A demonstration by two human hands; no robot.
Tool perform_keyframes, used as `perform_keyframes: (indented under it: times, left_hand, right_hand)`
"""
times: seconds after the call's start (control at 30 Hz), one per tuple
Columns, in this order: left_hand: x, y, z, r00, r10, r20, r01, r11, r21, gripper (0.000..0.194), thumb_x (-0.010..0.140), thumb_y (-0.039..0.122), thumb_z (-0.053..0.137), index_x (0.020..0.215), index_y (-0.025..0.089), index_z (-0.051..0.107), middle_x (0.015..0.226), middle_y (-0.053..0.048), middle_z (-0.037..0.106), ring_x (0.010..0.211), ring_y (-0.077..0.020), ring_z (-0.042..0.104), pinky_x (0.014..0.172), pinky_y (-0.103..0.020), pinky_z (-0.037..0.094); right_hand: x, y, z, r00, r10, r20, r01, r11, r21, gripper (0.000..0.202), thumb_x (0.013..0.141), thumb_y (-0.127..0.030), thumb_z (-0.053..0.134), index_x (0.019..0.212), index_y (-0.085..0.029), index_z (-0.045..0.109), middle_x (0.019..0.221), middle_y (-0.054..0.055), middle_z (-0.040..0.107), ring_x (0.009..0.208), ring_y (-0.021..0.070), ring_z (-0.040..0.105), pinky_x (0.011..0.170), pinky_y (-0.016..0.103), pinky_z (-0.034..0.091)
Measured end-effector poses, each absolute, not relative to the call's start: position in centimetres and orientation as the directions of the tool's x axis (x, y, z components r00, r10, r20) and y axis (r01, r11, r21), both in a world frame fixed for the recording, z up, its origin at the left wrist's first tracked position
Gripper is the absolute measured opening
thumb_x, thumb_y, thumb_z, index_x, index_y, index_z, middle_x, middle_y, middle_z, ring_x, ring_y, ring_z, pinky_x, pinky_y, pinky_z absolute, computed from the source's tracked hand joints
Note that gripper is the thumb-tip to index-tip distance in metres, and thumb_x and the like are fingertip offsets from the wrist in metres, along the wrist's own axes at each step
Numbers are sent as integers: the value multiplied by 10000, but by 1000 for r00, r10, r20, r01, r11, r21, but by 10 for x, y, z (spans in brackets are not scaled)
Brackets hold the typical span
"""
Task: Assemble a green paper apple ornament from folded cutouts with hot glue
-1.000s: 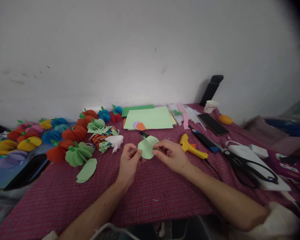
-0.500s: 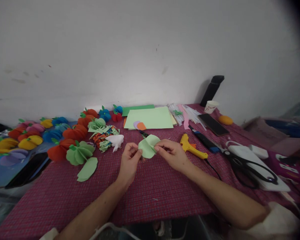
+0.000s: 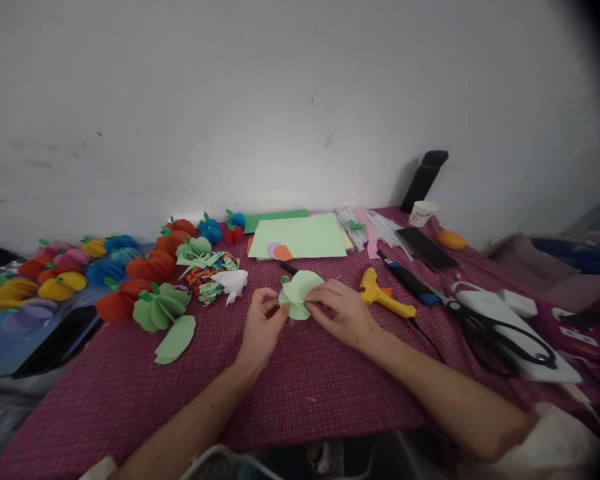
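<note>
Light-green paper piece [image 3: 303,288], layered, sits between both hands over the checked surface [image 3: 330,400]. I see left hand [image 3: 266,323] pinching its left edge, right hand [image 3: 344,313] pinching its right; both nearly closed. My guess: squeezing hard could crease it, uneven pulling could tear a layer. Yellow glue gun [image 3: 384,297] lies near the right wrist; a sideways swing might bump it.
</note>
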State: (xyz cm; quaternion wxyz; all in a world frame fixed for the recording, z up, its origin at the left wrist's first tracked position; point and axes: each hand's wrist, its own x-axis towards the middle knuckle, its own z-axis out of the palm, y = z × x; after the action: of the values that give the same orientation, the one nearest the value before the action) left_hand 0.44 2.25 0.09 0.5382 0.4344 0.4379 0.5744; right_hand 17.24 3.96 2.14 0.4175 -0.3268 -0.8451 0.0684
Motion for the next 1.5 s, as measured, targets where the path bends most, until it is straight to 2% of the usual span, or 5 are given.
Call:
perform_keyframes:
  times: [0.27, 0.47, 0.7, 0.87, 1.5]
  left_hand:
    - [-7, 19, -13, -31, 988, 154, 371, -132, 919, 641, 658, 243, 637, 1224, 206, 340, 834, -35, 629, 694, -164, 594, 625, -269, 435]
    - [-11, 15, 1, 152, 865, 479, 796, -394, 459, 470, 684, 179, 589, 1138, 193, 465, 1142, -95, 521, 1059, -256, 453, 879, -416, 362]
    - [-24, 17, 14, 564, 712, 419, 772, -634, 39, 193, 813, 173, 466, 990, 187, 543, 944, -61, 621, 889, -222, 483, 756, -362, 356]
    - [-31, 16, 10, 673, 628, 391, 715, -687, -128, 153, 854, 189, 427, 893, 186, 575, 888, -43, 632, 839, -204, 486, 725, -350, 332]
    - [-42, -7, -4, 652, 540, 533, 730, -636, -249, 113, 813, 164, 508, 901, 171, 579, 912, -43, 638, 811, -191, 518, 693, -343, 351]
  right_hand:
    - [173, 46, 13, -607, 581, 541, 468, 812, -347, 115, 791, -161, 532, 850, -202, 622, 815, 35, 645, 799, 141, 562, 715, 261, 446]
    - [174, 50, 10, -655, 587, 476, 488, 809, -327, 110, 794, -180, 534, 845, -198, 630, 811, 28, 636, 792, 140, 562, 709, 253, 438]
    - [175, 49, 15, -699, 541, 467, 440, 841, -315, 110, 804, -187, 529, 843, -193, 632, 803, 30, 627, 777, 136, 562, 708, 244, 432]
    - [175, 47, 19, -705, 542, 457, 434, 840, -326, 110, 808, -184, 524, 829, -191, 631, 787, 31, 631, 763, 136, 567, 693, 244, 440]
    - [167, 34, 13, -583, 696, 419, 466, 709, -529, 510, 678, -183, 621, 1167, -203, 479, 1203, 86, 495, 1031, 194, 525, 851, 347, 452]
